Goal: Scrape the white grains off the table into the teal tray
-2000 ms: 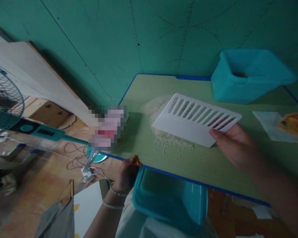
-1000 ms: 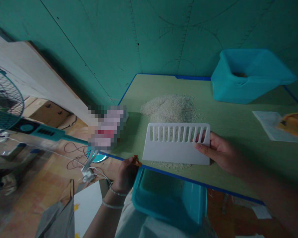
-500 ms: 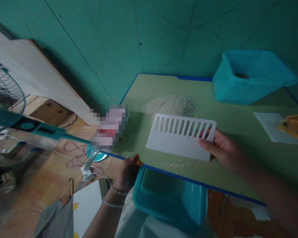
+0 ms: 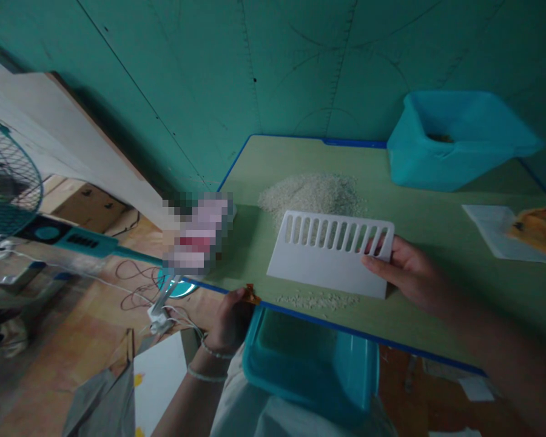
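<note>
My right hand [image 4: 409,276] grips a white plastic scraper [image 4: 330,264] with a row of slots along its top, held on edge on the green table [image 4: 437,303]. Behind the scraper lies a pile of white grains [image 4: 313,191]; a thin line of grains [image 4: 318,299] lies in front of it, near the table's blue front edge. My left hand [image 4: 230,321] is closed on the rim of a teal tub [image 4: 313,364] held under that edge, below the line of grains.
A second teal tub [image 4: 459,142] stands at the back right of the table. A white paper [image 4: 500,230] and an orange packet [image 4: 541,230] lie at the far right. A teal fan [image 4: 9,182] and cables [image 4: 136,285] are on the left.
The scraper came down over the pile and dragged grains toward the front edge, then drew back a little, leaving a thin line of grains. My left hand kept the tub in place.
</note>
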Demonstrator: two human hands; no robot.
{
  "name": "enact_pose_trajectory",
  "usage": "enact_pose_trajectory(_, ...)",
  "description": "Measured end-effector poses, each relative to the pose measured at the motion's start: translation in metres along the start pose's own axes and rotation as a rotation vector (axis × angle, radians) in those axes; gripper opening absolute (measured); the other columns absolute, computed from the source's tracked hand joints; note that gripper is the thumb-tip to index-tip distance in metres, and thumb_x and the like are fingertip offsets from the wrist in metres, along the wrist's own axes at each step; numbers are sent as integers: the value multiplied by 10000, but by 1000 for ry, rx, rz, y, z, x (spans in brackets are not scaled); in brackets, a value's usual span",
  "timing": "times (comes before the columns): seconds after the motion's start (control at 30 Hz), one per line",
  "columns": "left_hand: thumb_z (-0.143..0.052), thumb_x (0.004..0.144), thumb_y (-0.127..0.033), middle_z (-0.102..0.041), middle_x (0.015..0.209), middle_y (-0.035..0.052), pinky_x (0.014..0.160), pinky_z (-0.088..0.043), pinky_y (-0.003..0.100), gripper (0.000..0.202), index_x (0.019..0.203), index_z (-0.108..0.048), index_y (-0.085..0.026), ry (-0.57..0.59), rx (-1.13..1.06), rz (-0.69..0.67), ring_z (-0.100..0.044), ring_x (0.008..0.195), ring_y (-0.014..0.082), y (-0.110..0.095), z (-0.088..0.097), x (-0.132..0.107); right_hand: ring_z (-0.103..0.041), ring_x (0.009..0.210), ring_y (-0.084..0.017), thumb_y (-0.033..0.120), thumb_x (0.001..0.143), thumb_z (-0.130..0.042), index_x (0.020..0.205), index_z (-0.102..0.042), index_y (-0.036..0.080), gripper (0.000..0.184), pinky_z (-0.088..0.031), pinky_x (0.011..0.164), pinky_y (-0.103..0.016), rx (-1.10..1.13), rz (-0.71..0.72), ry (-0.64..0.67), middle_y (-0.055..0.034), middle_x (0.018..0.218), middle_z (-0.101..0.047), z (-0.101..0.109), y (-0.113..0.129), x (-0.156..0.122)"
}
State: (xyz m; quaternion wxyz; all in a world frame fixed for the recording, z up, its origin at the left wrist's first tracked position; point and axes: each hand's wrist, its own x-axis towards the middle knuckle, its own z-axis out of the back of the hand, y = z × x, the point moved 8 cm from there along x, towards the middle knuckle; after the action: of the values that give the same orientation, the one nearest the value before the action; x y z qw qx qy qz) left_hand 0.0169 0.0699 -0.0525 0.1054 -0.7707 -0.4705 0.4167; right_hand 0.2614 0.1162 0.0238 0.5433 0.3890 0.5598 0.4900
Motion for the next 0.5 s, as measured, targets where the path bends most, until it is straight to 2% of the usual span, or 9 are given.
enact_pose_trajectory(0.17, -680, 555, -291, -725, 623, 38, 795, -517, 396, 235, 749, -699, -160, 22, -21, -18, -682, 811, 298, -2, -2, 0, -582, 490, -151, 389, 647, -673, 737, -571, 219, 217, -451, 408, -251, -52, -116, 26, 16, 605, -643, -2, -9, -5)
enact_pose_trajectory(0.33, -677, 553, -287, -707, 573, 44, 791, -516, 398, 161, 659, -681, -167, -3, -16, 28, -682, 805, 303, 0, -5, -2, -565, 479, -133, 360, 642, -679, 725, -572, 225, 191, -444, 402, -232, -24, -204, 47, 33, 592, -627, -5, -12, -11)
enact_pose_trajectory(0.5, -670, 554, -256, -706, 582, 40, 807, -511, 397, 144, 670, -676, -170, -28, -51, 8, -683, 795, 297, 0, -1, -2, -562, 450, -135, 365, 620, -689, 703, -558, 229, 206, -451, 384, -237, -26, -258, 79, 44, 554, -609, -8, -16, -15)
